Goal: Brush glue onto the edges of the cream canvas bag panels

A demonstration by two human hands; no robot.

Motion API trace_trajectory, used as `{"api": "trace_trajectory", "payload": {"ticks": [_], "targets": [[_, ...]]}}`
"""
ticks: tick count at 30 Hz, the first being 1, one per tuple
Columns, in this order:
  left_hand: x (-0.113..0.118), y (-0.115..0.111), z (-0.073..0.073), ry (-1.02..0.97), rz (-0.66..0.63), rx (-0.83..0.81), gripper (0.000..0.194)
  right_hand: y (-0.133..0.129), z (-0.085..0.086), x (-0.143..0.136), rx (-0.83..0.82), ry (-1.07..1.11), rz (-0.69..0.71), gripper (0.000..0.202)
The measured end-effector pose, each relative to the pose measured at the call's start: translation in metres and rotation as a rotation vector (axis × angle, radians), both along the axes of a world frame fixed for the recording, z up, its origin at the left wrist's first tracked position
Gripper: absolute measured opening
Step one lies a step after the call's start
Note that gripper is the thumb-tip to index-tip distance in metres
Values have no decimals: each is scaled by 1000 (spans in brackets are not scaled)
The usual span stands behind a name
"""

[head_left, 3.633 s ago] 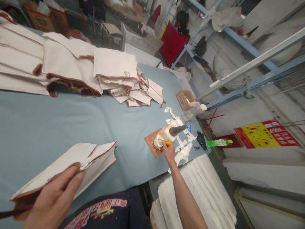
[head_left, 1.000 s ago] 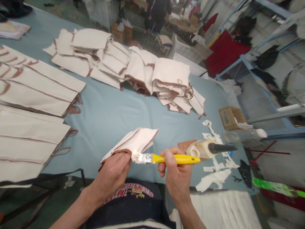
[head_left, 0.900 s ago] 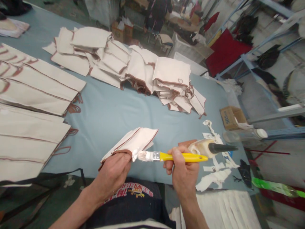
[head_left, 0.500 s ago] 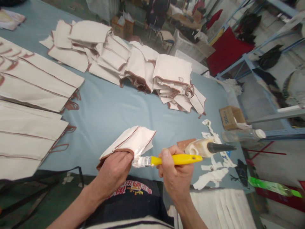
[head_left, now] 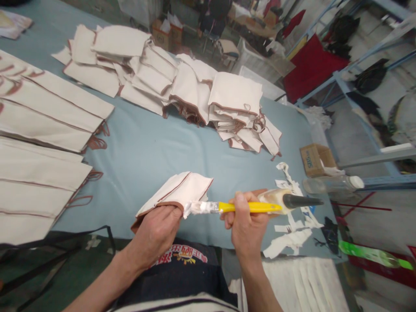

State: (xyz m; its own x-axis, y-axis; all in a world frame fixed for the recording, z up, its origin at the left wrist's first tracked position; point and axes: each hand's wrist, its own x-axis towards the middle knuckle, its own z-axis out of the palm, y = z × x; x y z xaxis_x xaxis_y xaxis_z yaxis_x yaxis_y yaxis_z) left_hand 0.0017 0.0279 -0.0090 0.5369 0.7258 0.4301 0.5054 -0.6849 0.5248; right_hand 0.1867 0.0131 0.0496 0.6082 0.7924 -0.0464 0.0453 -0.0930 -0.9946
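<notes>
My left hand [head_left: 160,227] grips a cream fabric piece [head_left: 182,186] by its brown-trimmed edge, with the fingers curled over that edge. In my right hand [head_left: 248,219] is a paintbrush [head_left: 260,207] with a yellow handle, held level. White paste coats its bristles, and their tip is at the fabric's right corner, just beside my left fingers; whether it touches I cannot tell. Behind my right hand lies a pale bottle with a dark pointed nozzle [head_left: 302,201], partly hidden by the hand and brush handle.
Stacks of cream fabric pieces with brown trim [head_left: 235,93] line the far side of the blue table [head_left: 136,147]. More flat pieces [head_left: 42,173] lie at left. White scraps [head_left: 289,242], a clear bottle [head_left: 325,185] and a small cardboard box [head_left: 315,160] are at right.
My right hand has drawn the paintbrush to the right and slightly up, away from my left fingers. My left hand and the fabric piece stay almost where they were.
</notes>
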Motion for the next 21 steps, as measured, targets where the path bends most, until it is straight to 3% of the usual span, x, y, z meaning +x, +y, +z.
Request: {"api": "trace_trajectory", "payload": {"ticks": [8,12,16,21], "targets": [[-1,-2,-6,-58,-31,-37,29,-10,-4,-12,-105,120,175,48],[-1,-2,3,-185,74,-345,27,-6,-1,-5,-58,95,127,46],[-4,8,24,-253,176,-664,31,-7,-2,4,54,64,106,43],[-8,18,48,-416,102,-1021,33,-8,-17,2,257,-84,243,32]]}}
